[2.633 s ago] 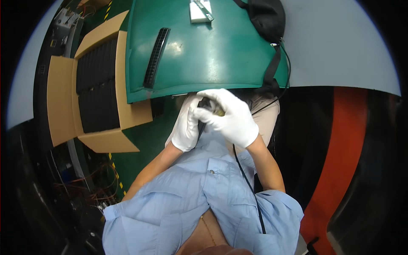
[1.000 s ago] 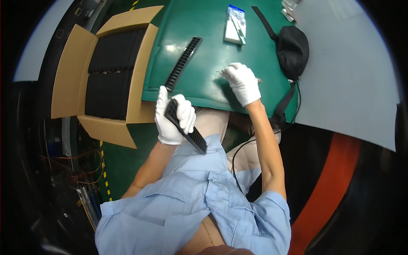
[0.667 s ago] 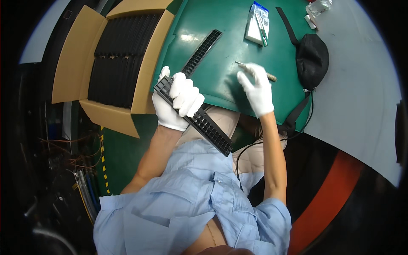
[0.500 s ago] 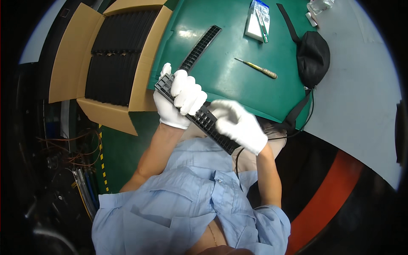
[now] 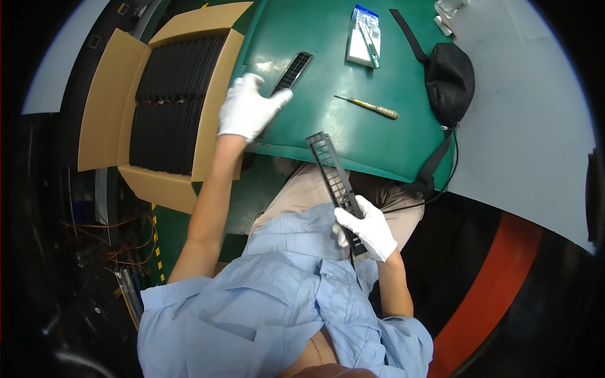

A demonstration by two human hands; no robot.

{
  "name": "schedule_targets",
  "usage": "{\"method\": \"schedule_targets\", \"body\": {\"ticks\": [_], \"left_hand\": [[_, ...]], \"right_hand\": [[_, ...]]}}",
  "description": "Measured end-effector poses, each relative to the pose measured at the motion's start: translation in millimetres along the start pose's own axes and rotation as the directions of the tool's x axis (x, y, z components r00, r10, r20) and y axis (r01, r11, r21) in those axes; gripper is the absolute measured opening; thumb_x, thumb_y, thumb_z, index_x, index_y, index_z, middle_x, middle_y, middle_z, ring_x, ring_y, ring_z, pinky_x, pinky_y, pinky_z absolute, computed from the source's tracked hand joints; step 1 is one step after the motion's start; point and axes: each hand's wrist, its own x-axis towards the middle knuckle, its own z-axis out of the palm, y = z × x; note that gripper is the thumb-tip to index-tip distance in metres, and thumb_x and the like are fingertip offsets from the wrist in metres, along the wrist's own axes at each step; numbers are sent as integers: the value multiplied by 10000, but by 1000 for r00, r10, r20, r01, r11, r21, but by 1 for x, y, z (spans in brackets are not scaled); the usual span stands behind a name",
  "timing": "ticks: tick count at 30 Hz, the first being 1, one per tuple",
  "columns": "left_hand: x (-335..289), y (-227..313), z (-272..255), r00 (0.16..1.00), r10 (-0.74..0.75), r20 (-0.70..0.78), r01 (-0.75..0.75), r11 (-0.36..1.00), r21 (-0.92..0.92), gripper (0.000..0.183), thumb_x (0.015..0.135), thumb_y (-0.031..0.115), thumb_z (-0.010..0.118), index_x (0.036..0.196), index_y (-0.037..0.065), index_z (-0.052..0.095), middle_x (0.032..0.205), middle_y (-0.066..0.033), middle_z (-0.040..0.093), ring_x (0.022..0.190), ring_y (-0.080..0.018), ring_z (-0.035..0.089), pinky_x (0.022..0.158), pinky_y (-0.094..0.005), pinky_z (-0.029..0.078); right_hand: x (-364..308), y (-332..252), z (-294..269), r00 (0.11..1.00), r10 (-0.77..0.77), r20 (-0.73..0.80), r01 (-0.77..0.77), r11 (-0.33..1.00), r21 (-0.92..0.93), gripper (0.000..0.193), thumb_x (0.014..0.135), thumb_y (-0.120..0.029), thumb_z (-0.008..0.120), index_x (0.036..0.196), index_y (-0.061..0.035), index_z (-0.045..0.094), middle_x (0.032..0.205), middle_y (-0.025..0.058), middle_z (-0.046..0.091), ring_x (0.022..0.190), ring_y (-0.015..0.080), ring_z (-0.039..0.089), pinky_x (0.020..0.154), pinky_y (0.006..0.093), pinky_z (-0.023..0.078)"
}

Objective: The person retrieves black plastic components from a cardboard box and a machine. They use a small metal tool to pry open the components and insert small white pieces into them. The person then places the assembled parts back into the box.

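My right hand (image 5: 368,228), in a white glove, is closed around the lower end of a long black plastic grille (image 5: 332,170). The grille tilts up and away over my lap, its far end near the table edge. My left hand (image 5: 250,108), also gloved in white, has its fingers apart and hovers at the table's left edge, holding nothing that I can see. A second black grille (image 5: 293,71) lies on the green tabletop just beyond it; the hand hides its near end.
An opened cardboard box (image 5: 217,104) packed with black parts stands at the left. On the green mat (image 5: 315,113) are a screwdriver (image 5: 372,108) and a white box (image 5: 362,38) with a utility knife (image 5: 369,45) on it. A black pouch (image 5: 450,82) lies at the right.
My left hand has let go of the held grille and moved up and left toward the one on the table. My right hand now grips the grille alone, lower and turned more upright.
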Motion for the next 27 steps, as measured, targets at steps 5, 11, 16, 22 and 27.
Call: {"method": "schedule_targets", "body": {"ticks": [5,11,16,22,27], "left_hand": [[2,21,18,939,-142,314,91,981,172,546,839,422,741,1168,13,592,1180,-203,629,1102,-368,650,928,-465,545],[-17,-3,23,898,-157,412,259,944,-206,392,866,218,630,1183,-5,574,1039,-184,646,854,-291,672,781,-414,565],[-61,16,-9,748,69,660,637,208,-743,398,915,157,578,1272,-14,551,944,-57,598,694,-117,601,593,-263,535],[-93,32,-25,776,166,608,614,21,-789,470,967,162,592,1363,-64,475,1000,-74,585,741,-125,604,634,-264,535],[-100,45,-43,797,132,590,587,64,-807,446,1015,197,595,1363,-54,472,982,-52,560,702,-107,576,598,-252,498]], "right_hand": [[2,5,6,992,-59,-111,64,997,41,231,949,-195,730,980,-44,558,736,81,658,519,131,624,478,259,507],[0,9,5,989,-85,-123,95,993,75,230,963,-209,709,1019,-46,556,783,95,669,545,144,642,478,262,526],[3,17,0,986,-129,-108,150,966,209,235,998,-201,654,1103,-41,519,837,112,669,564,155,648,475,273,540],[-4,10,3,987,-137,-84,153,961,229,281,1031,-249,600,1179,-33,499,880,127,679,560,156,643,460,273,540],[-9,16,1,986,-164,12,150,928,340,677,1035,-654,281,1271,-49,472,929,133,672,540,172,639,454,286,563]]}}
